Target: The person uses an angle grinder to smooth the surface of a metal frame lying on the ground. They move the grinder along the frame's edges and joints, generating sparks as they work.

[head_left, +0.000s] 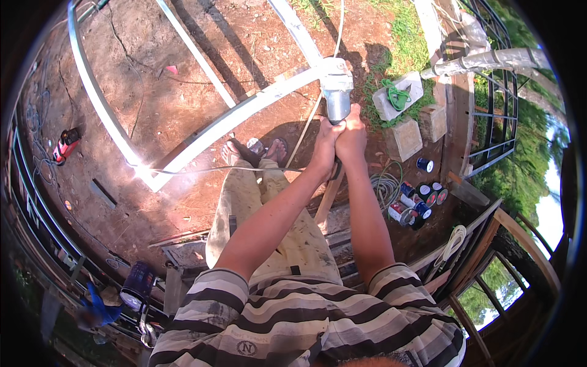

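Observation:
An angle grinder (337,104) with a grey, shiny body points away from me at the right corner of a bright metal frame (244,116). Its head sits at the corner; whether the disc touches the metal I cannot tell. My left hand (326,144) is wrapped round the rear of the grinder. Pressed close beside it, my right hand (351,138) grips the same tool, fingers closed. The grinder's back end is mostly hidden by my hands. A cord (226,169) crosses in front of my legs.
Concrete blocks (405,139) stand to the right, one with a green cord (396,96) on it. Several cans (422,208) and coiled cable (385,189) lie nearer. A red tool (67,145) rests far left. My sandalled feet (277,150) stand just inside the frame's near bar.

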Motion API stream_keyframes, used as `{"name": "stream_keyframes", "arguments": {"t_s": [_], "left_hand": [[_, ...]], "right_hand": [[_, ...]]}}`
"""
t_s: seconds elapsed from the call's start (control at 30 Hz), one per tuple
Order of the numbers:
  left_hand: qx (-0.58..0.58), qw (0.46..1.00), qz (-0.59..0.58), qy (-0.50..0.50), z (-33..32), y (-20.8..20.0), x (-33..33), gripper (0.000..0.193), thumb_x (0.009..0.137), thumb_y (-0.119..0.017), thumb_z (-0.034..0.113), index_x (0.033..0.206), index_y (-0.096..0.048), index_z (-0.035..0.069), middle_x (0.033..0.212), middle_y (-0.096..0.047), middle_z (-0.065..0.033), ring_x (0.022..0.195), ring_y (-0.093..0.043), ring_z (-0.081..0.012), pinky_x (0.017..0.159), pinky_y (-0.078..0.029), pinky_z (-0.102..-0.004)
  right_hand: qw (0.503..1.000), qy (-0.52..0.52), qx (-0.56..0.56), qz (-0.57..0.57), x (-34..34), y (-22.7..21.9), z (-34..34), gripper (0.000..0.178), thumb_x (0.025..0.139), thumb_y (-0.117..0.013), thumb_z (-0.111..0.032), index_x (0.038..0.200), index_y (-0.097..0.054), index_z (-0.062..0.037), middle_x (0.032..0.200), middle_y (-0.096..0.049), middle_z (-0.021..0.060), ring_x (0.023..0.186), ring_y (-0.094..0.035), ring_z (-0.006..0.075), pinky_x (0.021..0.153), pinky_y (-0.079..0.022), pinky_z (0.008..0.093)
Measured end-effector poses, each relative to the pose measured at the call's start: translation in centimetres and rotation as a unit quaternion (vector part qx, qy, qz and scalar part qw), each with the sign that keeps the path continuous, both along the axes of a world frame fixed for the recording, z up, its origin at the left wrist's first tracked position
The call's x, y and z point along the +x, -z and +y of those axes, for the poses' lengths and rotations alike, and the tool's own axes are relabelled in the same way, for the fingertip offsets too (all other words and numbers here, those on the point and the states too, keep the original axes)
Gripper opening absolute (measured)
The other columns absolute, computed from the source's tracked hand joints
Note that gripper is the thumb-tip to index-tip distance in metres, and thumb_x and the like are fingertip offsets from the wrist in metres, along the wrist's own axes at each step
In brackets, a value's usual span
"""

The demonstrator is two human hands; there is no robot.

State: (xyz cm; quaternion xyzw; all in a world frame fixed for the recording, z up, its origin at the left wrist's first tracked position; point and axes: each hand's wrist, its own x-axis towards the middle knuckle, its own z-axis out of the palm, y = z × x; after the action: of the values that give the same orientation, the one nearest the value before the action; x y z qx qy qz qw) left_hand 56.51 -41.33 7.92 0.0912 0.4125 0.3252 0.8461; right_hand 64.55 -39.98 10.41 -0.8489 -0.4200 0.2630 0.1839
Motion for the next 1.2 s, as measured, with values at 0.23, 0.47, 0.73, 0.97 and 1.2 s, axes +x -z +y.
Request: {"name": "stream_keyframes", "arguments": {"t_s": [0.23, 0.47, 0.73, 0.97, 1.2], "left_hand": [[0.023, 0.999, -0.012, -0.028, -0.3, -0.4, 0.0, 0.055, 0.101, -0.06, 0.036, 0.141, -0.045, 0.002, 0.134, -0.056, -0.0141, 0.125, -0.058, -0.0217, 0.109, -0.045, -0.0375], [-0.004, 0.999, -0.02, -0.04, -0.7, 0.9, 0.5, 0.056, 0.098, -0.063, 0.038, 0.138, -0.046, 0.004, 0.132, -0.054, -0.0137, 0.122, -0.057, -0.0206, 0.108, -0.045, -0.037], [-0.008, 1.0, -0.019, -0.022, 0.0, -0.1, 0.7, 0.058, 0.097, -0.066, 0.041, 0.137, -0.044, 0.004, 0.127, -0.054, -0.0118, 0.12, -0.056, -0.0208, 0.108, -0.044, -0.0378], [-0.027, 0.998, -0.024, -0.047, -0.4, 0.7, 0.5, 0.051, 0.096, -0.069, 0.041, 0.128, -0.048, 0.006, 0.126, -0.055, -0.0103, 0.12, -0.056, -0.0208, 0.108, -0.044, -0.0376], [-0.01, 1.0, 0.004, 0.017, 1.1, 0.0, -0.4, 0.052, 0.098, -0.068, 0.042, 0.133, -0.049, 0.008, 0.124, -0.057, -0.0111, 0.116, -0.059, -0.0206, 0.101, -0.048, -0.0376]], "right_hand": [[0.998, -0.019, -0.044, -0.027, -0.2, -0.6, 0.1, 0.052, 0.089, -0.078, -0.03, 0.124, -0.049, -0.0038, 0.097, -0.075, 0.0268, 0.095, -0.072, 0.0495, 0.082, -0.056, 0.0573], [0.999, -0.022, -0.047, -0.007, -0.2, -1.1, 0.6, 0.051, 0.089, -0.079, -0.028, 0.123, -0.049, -0.0044, 0.1, -0.075, 0.0257, 0.098, -0.072, 0.0489, 0.084, -0.056, 0.0567], [1.0, -0.017, -0.023, 0.001, 0.0, -1.3, 0.7, 0.051, 0.087, -0.083, -0.027, 0.119, -0.051, -0.0045, 0.1, -0.075, 0.0237, 0.097, -0.073, 0.0462, 0.083, -0.056, 0.0542], [0.999, -0.017, -0.028, 0.012, 0.0, -0.6, 0.7, 0.052, 0.085, -0.084, -0.03, 0.118, -0.052, -0.0042, 0.099, -0.075, 0.0232, 0.096, -0.074, 0.0466, 0.083, -0.056, 0.0543], [0.997, 0.031, -0.013, 0.067, -0.1, -0.1, 1.0, 0.058, 0.081, -0.087, -0.033, 0.116, -0.053, -0.0011, 0.095, -0.075, 0.0232, 0.093, -0.075, 0.0459, 0.08, -0.057, 0.0528]]}}
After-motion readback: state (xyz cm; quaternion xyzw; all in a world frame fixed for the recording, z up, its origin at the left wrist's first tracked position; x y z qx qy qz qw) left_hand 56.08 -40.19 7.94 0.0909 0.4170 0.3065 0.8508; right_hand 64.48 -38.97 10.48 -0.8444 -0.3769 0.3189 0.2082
